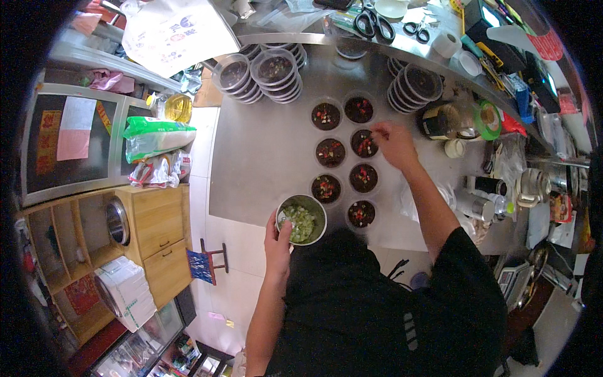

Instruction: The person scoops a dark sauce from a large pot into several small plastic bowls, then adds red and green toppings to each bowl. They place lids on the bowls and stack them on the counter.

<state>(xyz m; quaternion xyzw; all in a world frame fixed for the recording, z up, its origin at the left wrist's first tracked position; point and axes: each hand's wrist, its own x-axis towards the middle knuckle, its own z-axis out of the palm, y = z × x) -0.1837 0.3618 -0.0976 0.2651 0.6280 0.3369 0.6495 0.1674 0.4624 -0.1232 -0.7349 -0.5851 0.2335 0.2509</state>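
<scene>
My left hand (pixel 278 244) grips a round metal cup (pixel 321 220) at the table's near edge. Chopped pale-green vegetable pieces (pixel 300 225), perhaps scallion, lie inside it. My right hand (pixel 395 145) is held over the right rim of a plastic tub of dark sauce (pixel 362 145), fingertips close together. Whether they pinch anything is too small to tell. Red and pale chopped bits dot the sauce. Similar tubs stand around it in two columns, among them a far-left tub (pixel 326 116), a far-right tub (pixel 359 109), a near-left tub (pixel 326 188) and a near-right tub (pixel 362 214).
Stacked filled tubs (pixel 277 77) stand at the back left of the steel table (pixel 259 155), another stack (pixel 414 89) at the back right. Jars (pixel 454 148) and a plastic bag (pixel 410 202) lie to the right. A shelf above holds scissors (pixel 374 26). A small stool (pixel 202 266) stands left.
</scene>
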